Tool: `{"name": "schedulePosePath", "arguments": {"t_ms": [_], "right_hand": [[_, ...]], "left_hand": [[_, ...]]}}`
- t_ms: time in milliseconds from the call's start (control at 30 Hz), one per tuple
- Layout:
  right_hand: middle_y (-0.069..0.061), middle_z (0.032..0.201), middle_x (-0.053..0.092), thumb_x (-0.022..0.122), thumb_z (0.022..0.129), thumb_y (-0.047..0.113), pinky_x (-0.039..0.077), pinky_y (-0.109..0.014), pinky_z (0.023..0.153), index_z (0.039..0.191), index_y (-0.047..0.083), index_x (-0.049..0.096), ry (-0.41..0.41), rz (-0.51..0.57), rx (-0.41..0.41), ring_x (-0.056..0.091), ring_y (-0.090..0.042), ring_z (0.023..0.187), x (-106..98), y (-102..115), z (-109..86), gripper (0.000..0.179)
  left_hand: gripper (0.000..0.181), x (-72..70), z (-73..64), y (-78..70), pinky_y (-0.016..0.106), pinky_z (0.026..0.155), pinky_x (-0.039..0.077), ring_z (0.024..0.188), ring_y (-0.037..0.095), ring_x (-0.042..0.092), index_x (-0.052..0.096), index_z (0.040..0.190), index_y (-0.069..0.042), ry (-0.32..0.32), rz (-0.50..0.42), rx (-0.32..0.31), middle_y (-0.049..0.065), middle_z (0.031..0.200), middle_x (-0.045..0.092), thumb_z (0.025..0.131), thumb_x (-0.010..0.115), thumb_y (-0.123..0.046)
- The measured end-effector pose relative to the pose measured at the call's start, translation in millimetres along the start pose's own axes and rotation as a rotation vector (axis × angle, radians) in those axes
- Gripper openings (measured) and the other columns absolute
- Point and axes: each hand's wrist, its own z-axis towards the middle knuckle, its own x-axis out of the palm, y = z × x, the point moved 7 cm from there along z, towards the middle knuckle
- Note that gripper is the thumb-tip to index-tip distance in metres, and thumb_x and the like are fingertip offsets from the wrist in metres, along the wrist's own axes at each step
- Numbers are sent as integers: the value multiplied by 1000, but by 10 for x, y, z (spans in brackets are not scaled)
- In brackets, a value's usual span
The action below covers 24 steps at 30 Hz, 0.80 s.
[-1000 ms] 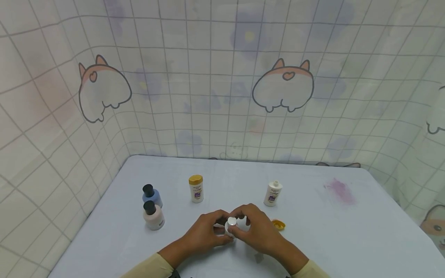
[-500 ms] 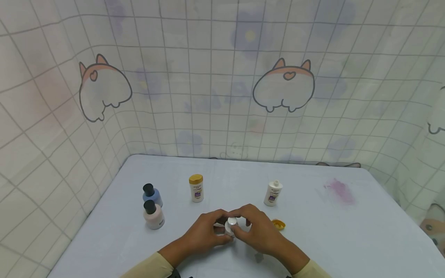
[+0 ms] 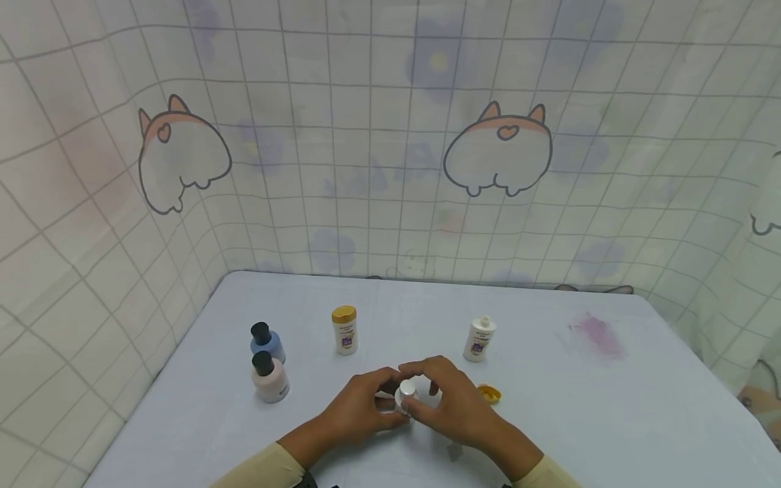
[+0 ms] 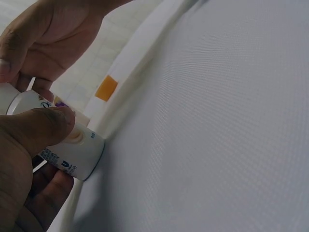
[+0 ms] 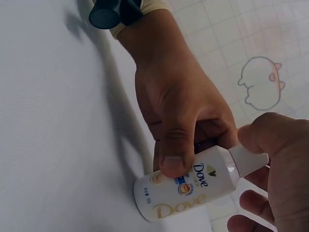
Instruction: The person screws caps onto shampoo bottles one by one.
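A small white Dove bottle [image 5: 181, 191] with a white cap [image 5: 247, 162] stands on the table between both hands. My left hand [image 3: 358, 410] grips its body, thumb on one side and fingers on the other. At the top, my right hand [image 3: 456, 408] has its thumb against the cap and its fingers curled round the far side; the head view hides part of that contact. Just beyond the right hand lies a yellow cap [image 3: 489, 394], partly covered by it. Farther back, a white bottle [image 3: 478, 341] with an uncovered neck stands upright.
A white bottle with a yellow cap [image 3: 346, 337] stands at the back, left of centre. On the left are a pink bottle [image 3: 271, 385] and a blue bottle [image 3: 274, 347], both black-capped. The white table [image 3: 610, 420] carries a pink stain [image 3: 598, 333] at right.
The right hand's fingers shift slightly about the cap, the index finger lifting a little away from it. The left hand and the bottle stay where they were.
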Motion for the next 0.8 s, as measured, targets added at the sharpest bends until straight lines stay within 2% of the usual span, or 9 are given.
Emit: {"name": "schedulePosePath", "arguments": {"t_ms": [100, 267, 600, 700, 800], "right_hand": [[17, 124, 62, 79, 91, 15, 56, -27, 78, 130, 28, 66, 15, 15, -40, 57, -8, 102, 2, 16, 1, 43], [17, 118, 62, 78, 91, 11, 56, -26, 78, 125, 28, 68, 15, 13, -16, 57, -8, 100, 11, 11, 9, 40], [18, 109, 60, 85, 87, 30, 56, -32, 81, 110, 28, 67, -34, -13, 103, 56, -7, 99, 18, -37, 20, 29], [18, 115, 61, 84, 87, 32, 56, -32, 81, 116, 29, 68, -20, -1, 77, 56, -8, 101, 11, -29, 21, 33], [17, 122, 62, 82, 90, 24, 56, -30, 80, 125, 29, 68, -5, 24, -1, 57, -9, 105, -10, 4, 20, 39]], "left_hand": [[51, -3, -4, -9, 17, 93, 54, 110, 5, 64, 62, 129, -17, 0, -14, 13, -10, 116, 67, 85, 87, -16], [49, -4, -7, -11, 18, 93, 54, 109, 6, 65, 63, 127, -19, 3, -33, 18, -11, 116, 67, 85, 87, -15], [45, -10, -5, -16, 18, 93, 53, 107, 4, 65, 64, 124, -21, -3, 6, 5, -14, 112, 67, 85, 87, -21], [46, -11, -5, -19, 18, 93, 54, 108, 5, 64, 64, 126, -19, -2, -3, 11, -13, 113, 67, 85, 87, -20], [50, -16, -3, -23, 17, 92, 54, 109, 5, 64, 62, 129, -17, -4, -10, 19, -11, 115, 67, 85, 87, -19]]}}
